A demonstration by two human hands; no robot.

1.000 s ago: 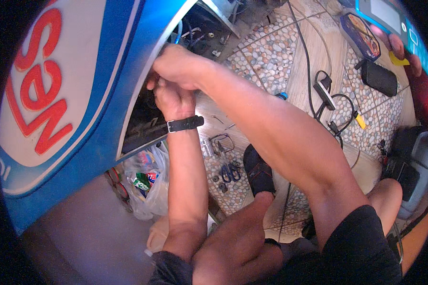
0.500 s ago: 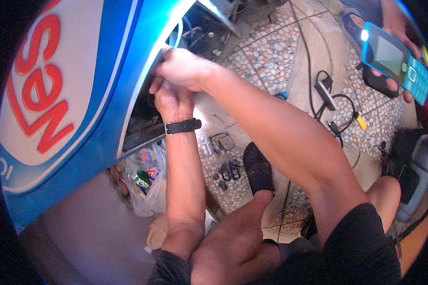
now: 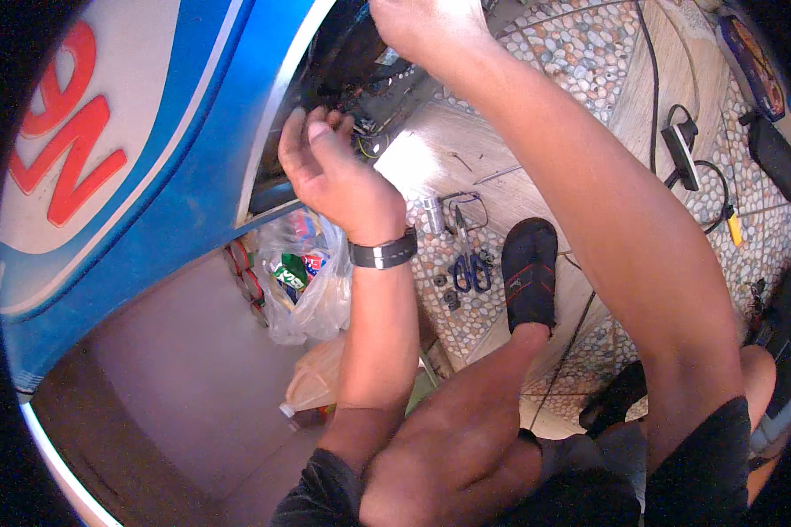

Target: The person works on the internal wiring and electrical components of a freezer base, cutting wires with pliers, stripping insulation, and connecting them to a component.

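In front of me stands a large blue cabinet [image 3: 163,189] with a white panel and red lettering. Its dark opening [image 3: 347,92] shows wiring and machine parts inside. My left hand [image 3: 347,176], with a black strap on the wrist, is raised at the lower part of this opening. Its fingers and thumb are apart and nothing shows in them. My right hand [image 3: 435,31] reaches to the upper part of the opening at the top edge of view. Its fingers are cut off there, so what they hold is hidden.
Scissors [image 3: 473,270], a metal socket [image 3: 433,213] and a thin rod [image 3: 497,174] lie on the pebble-patterned floor by my shoe [image 3: 531,272]. A plastic bag with wrappers [image 3: 312,294] sits beneath the cabinet. At right are a power strip [image 3: 679,156] with cables and a yellow-handled tool [image 3: 734,227].
My hands, together at the opening before, are now apart; the right has gone up and right. The other person's hand with the lit turquoise phone has left the view, which has shifted.
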